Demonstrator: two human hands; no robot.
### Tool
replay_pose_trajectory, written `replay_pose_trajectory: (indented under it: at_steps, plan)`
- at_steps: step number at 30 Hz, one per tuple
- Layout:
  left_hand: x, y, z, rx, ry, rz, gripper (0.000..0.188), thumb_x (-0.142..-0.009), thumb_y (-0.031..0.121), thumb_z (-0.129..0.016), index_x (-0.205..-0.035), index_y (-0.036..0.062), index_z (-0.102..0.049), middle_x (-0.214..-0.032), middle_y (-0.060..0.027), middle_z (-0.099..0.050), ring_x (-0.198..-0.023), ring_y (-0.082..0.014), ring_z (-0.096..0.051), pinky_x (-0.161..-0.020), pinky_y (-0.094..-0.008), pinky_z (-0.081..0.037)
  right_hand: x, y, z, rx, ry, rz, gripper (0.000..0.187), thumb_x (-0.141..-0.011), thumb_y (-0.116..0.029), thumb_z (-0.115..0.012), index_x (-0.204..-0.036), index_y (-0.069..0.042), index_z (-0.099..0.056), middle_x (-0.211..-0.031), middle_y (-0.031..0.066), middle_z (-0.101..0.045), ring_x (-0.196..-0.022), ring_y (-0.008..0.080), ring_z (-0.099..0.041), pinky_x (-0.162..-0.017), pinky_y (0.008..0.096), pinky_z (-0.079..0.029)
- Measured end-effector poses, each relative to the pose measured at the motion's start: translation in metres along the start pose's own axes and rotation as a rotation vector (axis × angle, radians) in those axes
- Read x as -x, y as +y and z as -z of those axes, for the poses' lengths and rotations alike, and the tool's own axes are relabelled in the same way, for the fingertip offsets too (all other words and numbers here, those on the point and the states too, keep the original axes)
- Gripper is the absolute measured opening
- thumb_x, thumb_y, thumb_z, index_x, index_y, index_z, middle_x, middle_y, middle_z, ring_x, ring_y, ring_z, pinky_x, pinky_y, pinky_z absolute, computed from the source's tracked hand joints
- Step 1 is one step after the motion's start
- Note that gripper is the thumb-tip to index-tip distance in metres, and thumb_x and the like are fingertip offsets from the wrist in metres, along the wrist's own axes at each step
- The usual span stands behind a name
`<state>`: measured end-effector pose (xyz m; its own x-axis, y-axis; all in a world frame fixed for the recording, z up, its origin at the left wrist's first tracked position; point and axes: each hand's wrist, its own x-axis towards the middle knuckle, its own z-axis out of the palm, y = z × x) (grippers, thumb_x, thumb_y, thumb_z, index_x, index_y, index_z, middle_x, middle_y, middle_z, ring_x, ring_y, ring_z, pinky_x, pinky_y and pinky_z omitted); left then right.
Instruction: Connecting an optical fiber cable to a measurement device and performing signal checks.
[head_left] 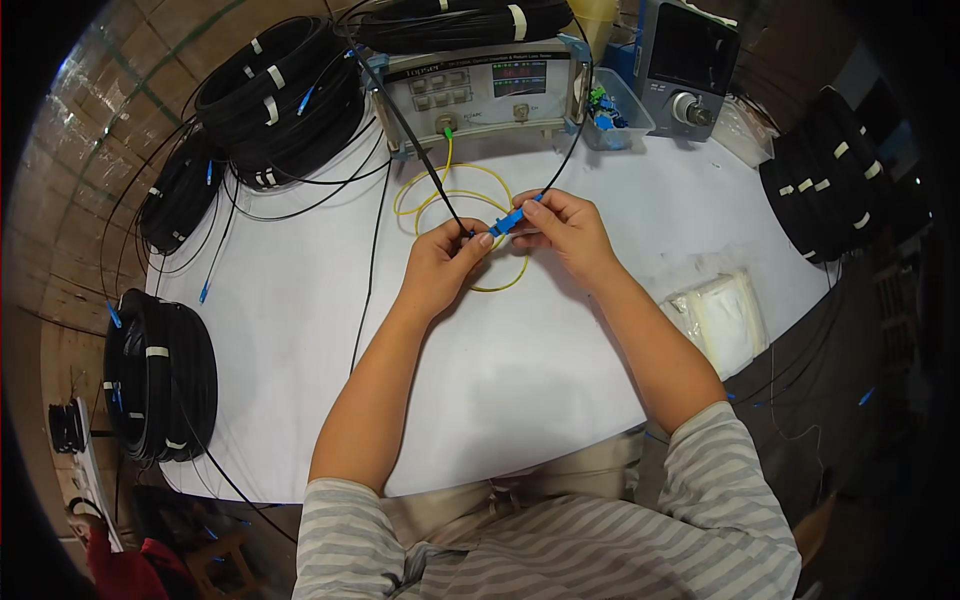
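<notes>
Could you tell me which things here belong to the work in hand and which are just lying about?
In use:
- left hand, pinching the black cable
- right hand, on the blue connector
- yellow cable
- test meter

Lying about:
- black cable coils
- white wipes pack
- grey device

Both hands meet over the white table [300,330]. Left hand [440,262] pinches the end of a black cable [410,130]; right hand [568,232] pinches a blue connector [508,222], touching the left fingertips. Yellow patch cord [450,195] loops under the hands and plugs into the grey test instrument [480,88] at the table's back edge. Black cable coils: back left [285,95], front left [160,375], right [825,185]. Clear bags of white wipes [720,310] lie right of the right forearm.
</notes>
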<state>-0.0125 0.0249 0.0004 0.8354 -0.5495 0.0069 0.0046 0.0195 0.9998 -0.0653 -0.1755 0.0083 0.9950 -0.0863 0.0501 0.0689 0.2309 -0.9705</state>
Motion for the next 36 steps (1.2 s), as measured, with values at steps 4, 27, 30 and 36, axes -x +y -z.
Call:
replay_pose_trajectory:
  at_steps: [4, 27, 30, 36]
  plan:
    - [0.002, 0.0, -0.002, 0.056, -0.041, 0.016, 0.017, -0.097, 0.016, -0.063, -0.101, 0.0002, -0.063, -0.073, 0.0032, -0.054, -0.063, -0.005, -0.046, -0.056, -0.0214, -0.038, 0.003, -0.002, -0.005, 0.041, -0.007, 0.023, 0.031, -0.097, -0.024, -0.062, -0.112, 0.003, -0.064, -0.1, 0.0091, -0.068, -0.091, 0.017, -0.068, -0.078, 0.0312, -0.059]
    - [0.003, -0.002, 0.005, 0.204, -0.078, 0.023, 0.019, -0.095, 0.018, -0.066, -0.104, 0.0021, -0.062, -0.078, 0.0003, -0.058, -0.068, -0.0079, -0.054, -0.063, -0.022, -0.045, -0.001, 0.009, -0.012, -0.022, -0.082, 0.067, 0.028, -0.096, -0.021, -0.064, -0.112, 0.002, -0.067, -0.097, 0.006, -0.069, -0.091, 0.0119, -0.064, -0.083, 0.0273, -0.053]
    - [0.006, 0.004, 0.0, 0.175, -0.107, 0.041, 0.021, -0.094, 0.017, -0.066, -0.107, 0.001, -0.062, -0.08, -0.0001, -0.06, -0.068, -0.0082, -0.055, -0.063, -0.0228, -0.046, -0.002, 0.001, 0.0, -0.107, -0.078, 0.032, 0.029, -0.095, -0.01, -0.058, -0.121, 0.001, -0.063, -0.104, 0.0078, -0.069, -0.094, 0.014, -0.065, -0.087, 0.0294, -0.053]
    - [0.003, 0.002, 0.002, 0.226, -0.131, 0.038, 0.024, -0.094, 0.016, -0.066, -0.111, -0.001, -0.063, -0.076, 0.0001, -0.059, -0.067, -0.0088, -0.054, -0.062, -0.0234, -0.044, 0.004, 0.008, -0.008, 0.108, -0.255, 0.097, 0.039, -0.086, 0.004, -0.06, -0.126, 0.003, -0.058, -0.117, 0.01, -0.065, -0.106, 0.0157, -0.063, -0.092, 0.0307, -0.051]
